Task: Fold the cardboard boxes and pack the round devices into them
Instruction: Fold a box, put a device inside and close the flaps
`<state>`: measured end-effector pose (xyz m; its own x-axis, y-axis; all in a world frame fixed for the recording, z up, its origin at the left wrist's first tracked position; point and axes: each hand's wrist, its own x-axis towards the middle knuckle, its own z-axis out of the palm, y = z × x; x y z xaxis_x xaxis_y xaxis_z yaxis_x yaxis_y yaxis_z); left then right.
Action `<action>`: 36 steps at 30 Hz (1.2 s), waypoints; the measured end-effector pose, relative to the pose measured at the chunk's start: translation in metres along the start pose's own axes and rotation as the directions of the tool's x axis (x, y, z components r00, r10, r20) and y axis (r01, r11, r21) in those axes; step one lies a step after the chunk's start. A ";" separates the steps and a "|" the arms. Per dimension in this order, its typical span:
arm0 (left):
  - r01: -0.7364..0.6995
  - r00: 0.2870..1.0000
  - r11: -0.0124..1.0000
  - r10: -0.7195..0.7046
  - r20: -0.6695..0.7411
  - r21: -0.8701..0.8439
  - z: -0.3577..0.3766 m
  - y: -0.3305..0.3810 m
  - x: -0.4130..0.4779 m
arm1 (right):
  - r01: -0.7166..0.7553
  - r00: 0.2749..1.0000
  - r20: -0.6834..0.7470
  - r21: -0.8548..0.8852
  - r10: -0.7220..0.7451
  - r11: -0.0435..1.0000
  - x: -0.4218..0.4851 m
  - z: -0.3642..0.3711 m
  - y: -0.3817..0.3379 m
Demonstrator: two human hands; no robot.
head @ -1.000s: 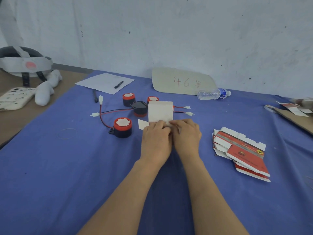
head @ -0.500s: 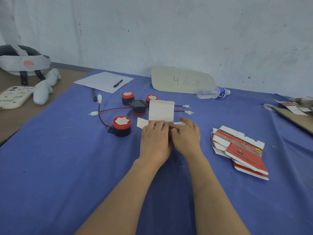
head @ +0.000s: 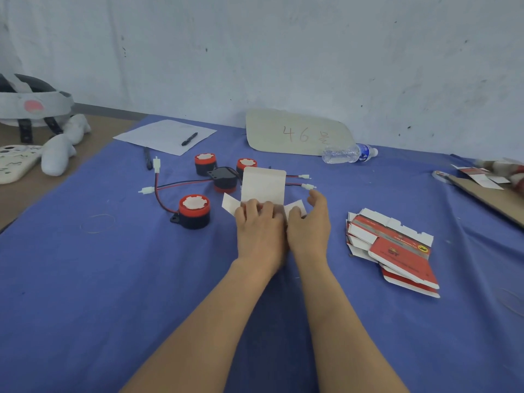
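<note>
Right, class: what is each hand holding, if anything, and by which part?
The cardboard box: left hand holds its body under the raised flap; right hand presses its right side flap with thumb.
</note>
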<state>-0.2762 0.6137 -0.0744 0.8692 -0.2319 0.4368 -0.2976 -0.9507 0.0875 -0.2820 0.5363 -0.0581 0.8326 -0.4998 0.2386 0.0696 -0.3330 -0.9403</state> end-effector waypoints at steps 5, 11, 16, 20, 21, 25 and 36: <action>-0.059 0.998 0.991 0.054 -0.039 -0.124 0.002 -0.008 0.000 | 0.096 0.993 0.075 0.013 -0.096 0.995 0.000 0.003 0.004; -0.054 0.945 0.761 -0.170 -0.280 -0.646 -0.013 -0.034 -0.001 | 0.187 0.970 0.180 -0.114 -0.165 0.976 -0.002 0.007 0.015; 0.192 0.771 0.259 -0.636 -0.018 -0.946 -0.017 -0.038 0.005 | -0.008 0.978 0.209 -0.045 0.018 0.999 0.001 0.007 0.016; 0.391 0.768 -0.157 -0.487 0.415 -0.907 -0.008 -0.039 0.008 | -0.073 0.955 0.294 0.090 0.044 0.993 0.003 0.007 0.019; 0.377 0.785 -0.167 -0.464 0.410 -0.911 -0.007 -0.041 0.007 | -0.072 0.952 0.304 0.099 0.038 0.993 0.004 0.007 0.020; 0.354 0.885 0.075 -0.351 0.308 -0.932 -0.009 -0.036 0.002 | -0.046 0.951 0.310 0.115 0.008 0.992 0.007 0.007 0.022; 0.349 0.872 0.043 -0.381 0.308 -0.936 -0.003 -0.034 0.003 | 0.131 0.946 0.272 0.171 -0.175 0.977 0.000 0.005 0.016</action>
<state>-0.2645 0.6459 -0.0734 0.9927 0.0971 0.0721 -0.0791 0.0709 0.9943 -0.2783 0.5351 -0.0748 0.9253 -0.1969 0.3242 0.2712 -0.2543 -0.9283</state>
